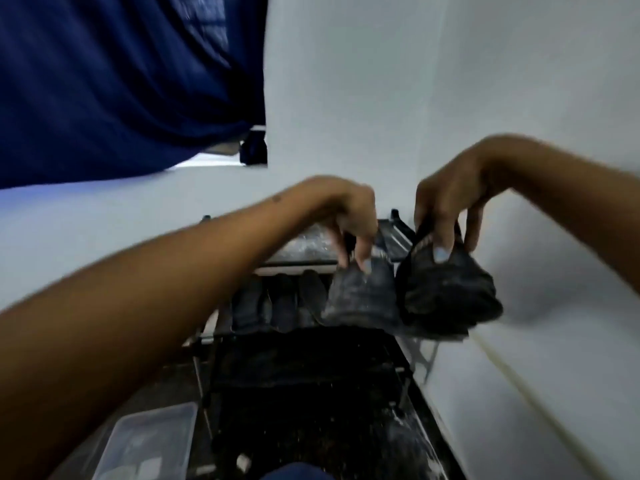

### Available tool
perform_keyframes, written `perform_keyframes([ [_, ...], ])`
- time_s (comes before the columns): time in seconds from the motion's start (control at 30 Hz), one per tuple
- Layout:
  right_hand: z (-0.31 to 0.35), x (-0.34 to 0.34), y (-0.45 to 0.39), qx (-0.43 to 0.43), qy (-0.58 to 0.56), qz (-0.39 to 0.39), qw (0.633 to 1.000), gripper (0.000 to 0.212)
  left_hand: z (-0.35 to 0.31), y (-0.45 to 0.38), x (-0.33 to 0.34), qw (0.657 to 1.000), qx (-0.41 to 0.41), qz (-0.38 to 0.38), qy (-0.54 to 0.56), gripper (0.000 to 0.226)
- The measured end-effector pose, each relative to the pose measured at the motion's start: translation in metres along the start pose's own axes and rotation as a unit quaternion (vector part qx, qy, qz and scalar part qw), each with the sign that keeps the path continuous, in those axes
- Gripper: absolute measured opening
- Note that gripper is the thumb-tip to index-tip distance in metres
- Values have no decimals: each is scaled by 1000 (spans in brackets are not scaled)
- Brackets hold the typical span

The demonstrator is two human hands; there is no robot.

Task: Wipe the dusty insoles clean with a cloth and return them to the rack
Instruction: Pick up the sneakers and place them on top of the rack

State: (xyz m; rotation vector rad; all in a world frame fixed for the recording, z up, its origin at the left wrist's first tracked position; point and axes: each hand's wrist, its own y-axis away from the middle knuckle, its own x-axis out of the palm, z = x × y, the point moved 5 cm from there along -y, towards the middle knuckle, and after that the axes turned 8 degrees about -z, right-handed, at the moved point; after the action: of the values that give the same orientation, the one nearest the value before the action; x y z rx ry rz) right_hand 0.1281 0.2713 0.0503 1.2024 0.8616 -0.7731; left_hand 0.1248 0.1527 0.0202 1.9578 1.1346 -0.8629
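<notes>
My left hand pinches the top end of a dusty dark insole, which hangs down in front of the rack. Beside it, my right hand grips a bunched black cloth. Insole and cloth touch or nearly touch side by side. The rack has a dusty top shelf, and several dark insoles lie on the shelf below it. The picture is blurred by motion.
White walls close in behind and to the right of the rack. A dark blue curtain hangs at the upper left. A clear plastic container sits on the floor at the lower left. The rack's lower shelves are dark and dusty.
</notes>
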Motion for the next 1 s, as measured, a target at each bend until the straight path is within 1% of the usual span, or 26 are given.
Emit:
perform_keyframes([
  [0.1,21,-63,14,-43,-27,-136,989,24,-14,15,-71,989,26,-145,-23,29],
  [0.17,33,-87,8,-65,-57,-219,972,25,-12,17,-102,974,29,-223,-40,34],
  [0.23,41,-97,-10,-77,-86,-285,951,27,0,7,-120,957,12,-279,-78,46],
  [0.3,48,-97,-42,-85,-96,-350,928,33,20,-13,-128,935,-3,-331,-127,50],
  [0.4,59,-82,-93,-90,-24,-476,874,46,52,-42,-125,894,2,-410,-183,36],
  [0.47,64,-63,-126,-91,-29,-526,845,43,76,-58,-119,881,1,-434,-189,17],
  [0.5,68,-53,-141,-91,-24,-541,836,38,88,-66,-116,878,-2,-437,-195,10],
  [0.6,78,-25,-174,-93,4,-561,823,27,119,-86,-109,878,-12,-432,-205,19],
  [0.63,79,-19,-182,-94,7,-562,822,26,126,-90,-108,879,-14,-429,-207,18],
  [0.77,76,3,-199,-86,-18,-545,834,30,139,-96,-100,884,-13,-413,-220,16],
  [0.83,76,11,-200,-89,-23,-546,833,30,138,-96,-96,886,-12,-408,-222,16],
  [0.93,79,20,-198,-93,-13,-548,831,28,140,-96,-87,894,-27,-389,-219,29],
  [1.0,80,25,-198,-98,-18,-541,835,28,145,-92,-80,899,-36,-380,-216,33],
])
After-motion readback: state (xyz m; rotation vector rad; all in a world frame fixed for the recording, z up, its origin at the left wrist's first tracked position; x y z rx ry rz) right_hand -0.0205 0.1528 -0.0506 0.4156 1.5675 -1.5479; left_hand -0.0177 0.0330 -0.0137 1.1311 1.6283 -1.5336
